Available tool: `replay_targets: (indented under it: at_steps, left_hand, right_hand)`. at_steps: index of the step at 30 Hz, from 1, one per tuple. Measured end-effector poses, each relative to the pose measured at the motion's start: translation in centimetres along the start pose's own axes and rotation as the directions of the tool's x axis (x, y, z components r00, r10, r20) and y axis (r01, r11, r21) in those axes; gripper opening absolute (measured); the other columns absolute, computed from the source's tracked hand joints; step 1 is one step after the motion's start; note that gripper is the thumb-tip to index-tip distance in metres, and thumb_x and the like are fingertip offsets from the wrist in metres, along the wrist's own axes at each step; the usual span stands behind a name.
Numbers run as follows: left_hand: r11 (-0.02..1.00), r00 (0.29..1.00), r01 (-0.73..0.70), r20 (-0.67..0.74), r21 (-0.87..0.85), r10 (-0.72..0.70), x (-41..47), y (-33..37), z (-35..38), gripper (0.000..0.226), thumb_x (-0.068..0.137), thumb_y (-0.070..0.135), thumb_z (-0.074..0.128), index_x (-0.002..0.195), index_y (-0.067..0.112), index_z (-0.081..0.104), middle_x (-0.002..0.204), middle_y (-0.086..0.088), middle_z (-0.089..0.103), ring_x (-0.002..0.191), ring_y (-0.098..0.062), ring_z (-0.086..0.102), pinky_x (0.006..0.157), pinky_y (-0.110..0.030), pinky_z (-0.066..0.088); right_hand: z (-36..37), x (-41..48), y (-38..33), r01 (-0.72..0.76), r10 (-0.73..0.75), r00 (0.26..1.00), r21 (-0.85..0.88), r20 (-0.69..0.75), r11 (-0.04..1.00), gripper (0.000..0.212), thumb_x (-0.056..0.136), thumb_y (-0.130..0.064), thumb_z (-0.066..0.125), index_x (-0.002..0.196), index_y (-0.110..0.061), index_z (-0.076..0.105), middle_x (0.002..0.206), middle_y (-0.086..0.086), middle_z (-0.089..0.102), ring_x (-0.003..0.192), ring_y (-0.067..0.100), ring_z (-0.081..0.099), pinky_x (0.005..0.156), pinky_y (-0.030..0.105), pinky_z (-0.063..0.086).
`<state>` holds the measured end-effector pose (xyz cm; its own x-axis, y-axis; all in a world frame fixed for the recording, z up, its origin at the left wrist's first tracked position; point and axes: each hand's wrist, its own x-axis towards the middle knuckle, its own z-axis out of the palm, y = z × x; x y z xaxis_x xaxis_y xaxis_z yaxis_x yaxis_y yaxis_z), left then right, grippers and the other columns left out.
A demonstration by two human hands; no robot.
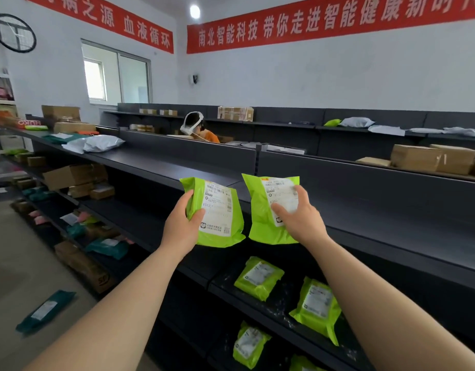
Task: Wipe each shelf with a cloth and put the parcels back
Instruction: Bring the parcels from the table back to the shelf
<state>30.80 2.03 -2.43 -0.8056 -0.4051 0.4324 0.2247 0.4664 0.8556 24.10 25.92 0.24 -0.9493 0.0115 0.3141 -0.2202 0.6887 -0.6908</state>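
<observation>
I hold two lime-green parcels with white labels in front of the dark shelving. My left hand (183,223) grips the left green parcel (217,212) by its left edge. My right hand (300,218) grips the right green parcel (268,210), thumb across its label. Both parcels hang upright in front of the dark upper shelf (391,210), which is bare here. Below them, two green parcels (259,277) (318,309) lie on a lower shelf (257,309), and another green parcel (248,344) lies one level down. No cloth is in sight.
Cardboard boxes (73,176) and teal bags (108,247) fill the shelves to the left. A teal parcel (45,310) lies on the floor. Grey bags (100,143) sit on the top shelf. Another person (196,127) works behind the shelving. More boxes (431,158) stand at the right.
</observation>
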Motion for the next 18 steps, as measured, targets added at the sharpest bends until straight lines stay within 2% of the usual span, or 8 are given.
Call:
replay_targets:
  at_steps: [4,6,8,14,18]
  left_hand:
    - [0.999,0.999,-0.028,0.015,-0.033,0.028,4.4,0.9,3.4,0.053,0.098,0.023,0.051,0.147,0.027,0.032,0.138,0.002,0.051,0.121,-0.017,0.051,0.091,-0.032,0.048]
    - [0.998,0.999,-0.029,0.02,-0.053,0.03,6.1,1.0,5.2,0.053,0.098,0.022,0.052,0.147,0.026,0.033,0.136,0.0,0.052,0.117,-0.019,0.054,0.086,-0.032,0.051]
    - [0.997,0.999,-0.036,0.023,-0.062,0.037,7.7,0.9,7.3,0.052,0.097,0.022,0.052,0.146,0.026,0.034,0.136,-0.001,0.052,0.116,-0.021,0.055,0.088,-0.036,0.052]
    - [0.999,0.998,-0.013,0.057,-0.045,0.015,11.9,0.4,11.1,0.05,0.097,0.024,0.052,0.144,0.025,0.038,0.137,-0.002,0.052,0.119,-0.022,0.053,0.097,-0.042,0.048]
    - [1.0,0.991,0.003,0.134,0.003,-0.004,14.8,0.5,13.2,0.049,0.096,0.026,0.052,0.144,0.024,0.04,0.138,-0.002,0.05,0.12,-0.023,0.051,0.097,-0.042,0.046]
  right_hand:
    - [-1.8,4.3,0.9,-0.028,0.026,0.999,-0.04,-0.034,0.999,0.075,0.086,-0.061,0.052,0.147,-0.038,0.015,0.13,0.01,0.054,0.107,0.032,0.056,0.092,0.047,0.049]
    - [-2.6,6.1,1.5,-0.043,0.041,0.998,-0.056,-0.043,0.998,0.075,0.086,-0.061,0.052,0.146,-0.038,0.015,0.129,0.01,0.054,0.105,0.031,0.057,0.09,0.047,0.05]
    - [-3.1,8.0,2.4,-0.059,0.054,0.996,-0.075,-0.067,0.995,0.074,0.086,-0.06,0.052,0.146,-0.038,0.015,0.129,0.009,0.053,0.105,0.031,0.056,0.089,0.045,0.049]
    - [-4.3,11.3,4.6,-0.144,0.128,0.985,-0.146,-0.117,0.979,0.07,0.087,-0.059,0.05,0.145,-0.033,0.02,0.123,0.007,0.057,0.104,0.03,0.056,0.089,0.043,0.048]
    - [-4.6,12.9,5.4,-0.213,0.183,0.972,-0.217,-0.148,0.953,0.066,0.089,-0.059,0.046,0.144,-0.03,0.024,0.121,0.007,0.058,0.104,0.03,0.056,0.086,0.039,0.046]
